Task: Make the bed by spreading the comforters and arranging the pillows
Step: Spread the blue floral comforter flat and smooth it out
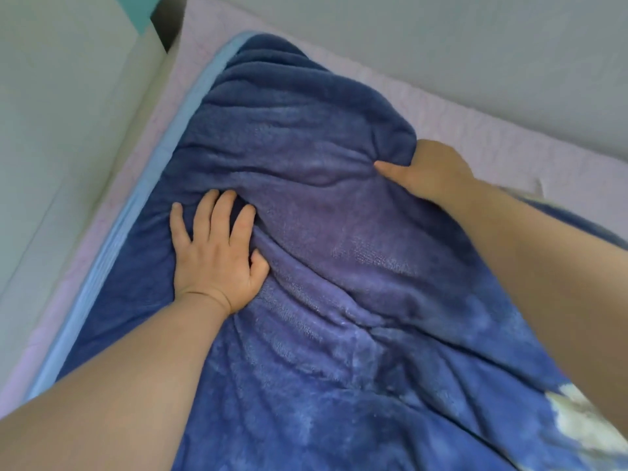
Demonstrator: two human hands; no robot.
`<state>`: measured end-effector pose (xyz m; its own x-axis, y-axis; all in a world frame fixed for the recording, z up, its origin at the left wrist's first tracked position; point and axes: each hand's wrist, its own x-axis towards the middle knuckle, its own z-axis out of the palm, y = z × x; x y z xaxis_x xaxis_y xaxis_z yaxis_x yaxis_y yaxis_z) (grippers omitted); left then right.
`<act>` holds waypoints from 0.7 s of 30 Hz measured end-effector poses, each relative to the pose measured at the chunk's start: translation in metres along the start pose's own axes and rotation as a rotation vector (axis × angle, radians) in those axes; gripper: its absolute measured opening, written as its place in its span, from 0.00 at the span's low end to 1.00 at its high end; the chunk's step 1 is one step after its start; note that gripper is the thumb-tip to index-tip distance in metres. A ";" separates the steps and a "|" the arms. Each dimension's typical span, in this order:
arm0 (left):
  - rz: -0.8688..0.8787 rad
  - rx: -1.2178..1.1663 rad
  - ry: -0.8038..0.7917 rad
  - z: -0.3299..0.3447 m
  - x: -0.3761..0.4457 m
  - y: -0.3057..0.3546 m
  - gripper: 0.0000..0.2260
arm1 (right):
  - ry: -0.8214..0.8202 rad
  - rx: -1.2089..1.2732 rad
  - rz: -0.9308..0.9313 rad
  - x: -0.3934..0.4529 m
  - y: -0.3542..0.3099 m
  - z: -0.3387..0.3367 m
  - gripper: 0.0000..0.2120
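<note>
A: Blue fleece comforter (pixel 339 266) spread over most of the frame, bunched in long folds running near to far, far end rounded and heaped near the corner of the bed

B: Under it?

A: Pale pink quilted sheet (pixel 475 130) showing along the left and far edges, light blue border strip (pixel 163 164) down the comforter's left side. White wall (pixel 441 35) behind, white panel (pixel 68 130) on the left

B: Left hand (pixel 214 256)?

A: Flat on the comforter, left of centre, palm down, fingers straight and spread, pressing into a fold. Nothing gripped

B: Right hand (pixel 431 171)?

A: Farther and to the right, at the heaped far end. Thumb laid on top, fabric puckered at it, other fingers tucked under the edge and hidden. Looks clamped on the comforter's edge

B: Anything else?

A: White patch (pixel 584 419) on the comforter at near right, blurred, can't tell what. No pillow identifiable
</note>
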<state>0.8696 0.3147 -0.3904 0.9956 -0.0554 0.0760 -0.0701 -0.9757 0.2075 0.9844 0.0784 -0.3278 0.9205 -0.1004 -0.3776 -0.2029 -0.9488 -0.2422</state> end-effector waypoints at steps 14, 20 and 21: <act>-0.044 0.046 0.090 0.003 0.004 -0.006 0.26 | 0.521 -0.434 -0.010 0.043 -0.025 0.019 0.21; -0.078 0.080 -0.031 -0.003 0.004 -0.002 0.27 | 0.303 -0.305 -0.056 0.042 -0.022 0.013 0.27; -0.090 0.090 -0.060 -0.006 0.004 0.000 0.28 | 0.305 -0.272 -0.075 0.028 -0.026 0.014 0.27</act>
<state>0.8733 0.3157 -0.3846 0.9997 0.0229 0.0016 0.0226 -0.9922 0.1225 1.0104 0.1042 -0.3445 0.9944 -0.0732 -0.0759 -0.0733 -0.9973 0.0018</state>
